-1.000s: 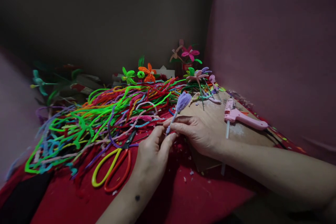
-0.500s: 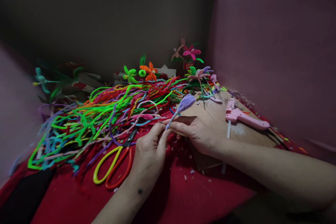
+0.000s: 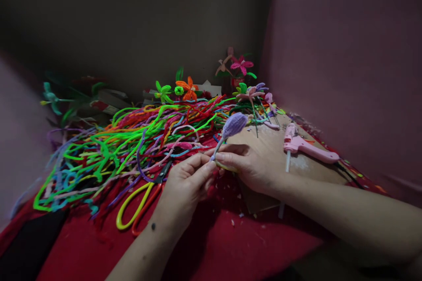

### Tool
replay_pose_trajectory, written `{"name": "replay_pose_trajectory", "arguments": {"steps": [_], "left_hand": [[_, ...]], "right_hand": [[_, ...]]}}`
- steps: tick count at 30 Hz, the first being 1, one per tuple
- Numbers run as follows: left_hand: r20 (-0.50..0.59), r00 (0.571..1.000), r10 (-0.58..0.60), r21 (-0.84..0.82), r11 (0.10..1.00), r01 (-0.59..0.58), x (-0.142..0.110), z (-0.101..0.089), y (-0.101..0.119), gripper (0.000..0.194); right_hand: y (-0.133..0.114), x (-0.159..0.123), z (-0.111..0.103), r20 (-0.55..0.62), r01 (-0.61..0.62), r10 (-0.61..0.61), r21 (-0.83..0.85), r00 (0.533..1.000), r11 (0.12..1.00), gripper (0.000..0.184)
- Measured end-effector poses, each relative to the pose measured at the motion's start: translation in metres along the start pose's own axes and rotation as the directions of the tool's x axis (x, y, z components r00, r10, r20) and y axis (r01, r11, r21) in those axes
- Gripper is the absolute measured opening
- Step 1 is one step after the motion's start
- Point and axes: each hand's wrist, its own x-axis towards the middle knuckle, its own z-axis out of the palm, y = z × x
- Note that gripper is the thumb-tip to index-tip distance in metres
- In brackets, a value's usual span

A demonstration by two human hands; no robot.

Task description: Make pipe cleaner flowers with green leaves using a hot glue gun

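Head view: a lavender, fuzzy, bud-shaped piece point(image 3: 234, 124) is topping a thin grey-lavender stem point(image 3: 218, 146), pointing up and to the right, just beyond the fingertips — long axis slanting from the grip toward the far side. Left hand point(image 3: 186, 178) is pinching the stem's foot, thumb and finger pressed together on it. Right hand point(image 3: 246, 164) is gripping just beside, thumb clamped against the stem, and is sitting nearer the bud. A pale yellow strip point(image 3: 227, 167) is showing under the right hand's fingers; cannot tell whether it is joined on. Farther right, a pink plastic glue gun point(image 3: 300, 144) is lying on a brown board point(image 3: 263, 151). Leftward — yellow-and-red-handled scissors point(image 3: 159, 179) are resting partly behind the left wrist, beside heaped multicoloured fuzzy strands point(image 3: 132, 145).
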Motion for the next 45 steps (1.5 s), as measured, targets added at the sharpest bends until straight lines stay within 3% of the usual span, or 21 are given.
{"name": "replay_pose_trajectory", "arguments": {"steps": [8,15,21,24,26,29,32,36,40,45], "left_hand": [[0.116,0.991,-0.069,-0.121,0.989,0.083,0.002,-0.008,-0.005,0.022],[0.23,0.969,-0.089,-0.193,0.972,0.135,0.005,-0.012,-0.007,0.019],[0.226,0.971,-0.075,-0.16,0.981,0.113,0.002,-0.01,-0.005,0.017],[0.097,0.995,0.014,-0.007,1.0,-0.013,-0.002,-0.004,-0.004,0.018],[-0.022,0.988,0.156,0.186,0.971,-0.149,-0.004,0.001,-0.005,0.015],[-0.095,0.91,0.404,0.46,0.828,-0.32,-0.006,0.006,-0.009,0.006],[-0.105,0.863,0.494,0.56,0.747,-0.359,-0.005,0.005,-0.012,0.006],[-0.128,0.905,0.407,0.491,0.818,-0.298,-0.002,0.001,-0.01,0.011],[-0.125,0.962,0.244,0.297,0.934,-0.198,-0.002,0.0,-0.005,0.013],[-0.026,0.997,0.073,0.01,0.997,-0.073,0.0,-0.002,-0.003,0.019]], "right_hand": [[-0.005,-0.001,0.004,-0.011,-0.002,0.003,0.074,1.0,0.997,0.009],[0.0,0.001,0.0,0.096,0.031,-0.04,0.092,0.995,0.995,0.019],[0.002,0.0,0.0,0.077,0.055,-0.065,0.125,0.995,0.991,0.015],[0.003,0.0,0.0,0.02,0.061,-0.063,0.1,0.998,0.993,0.013],[0.004,0.001,0.0,-0.008,0.058,-0.057,0.108,0.998,0.992,0.013],[0.007,0.002,-0.001,-0.021,0.034,-0.032,0.124,0.999,0.992,0.015],[0.007,0.002,-0.001,-0.027,0.007,-0.004,0.105,1.0,0.994,0.018],[0.004,0.002,-0.001,0.02,0.016,-0.017,0.073,1.0,0.997,0.019],[0.0,0.001,-0.002,0.097,0.003,-0.006,0.031,0.995,1.0,0.024],[-0.001,0.0,-0.002,0.117,0.045,-0.05,0.042,0.992,0.998,0.019]]}}
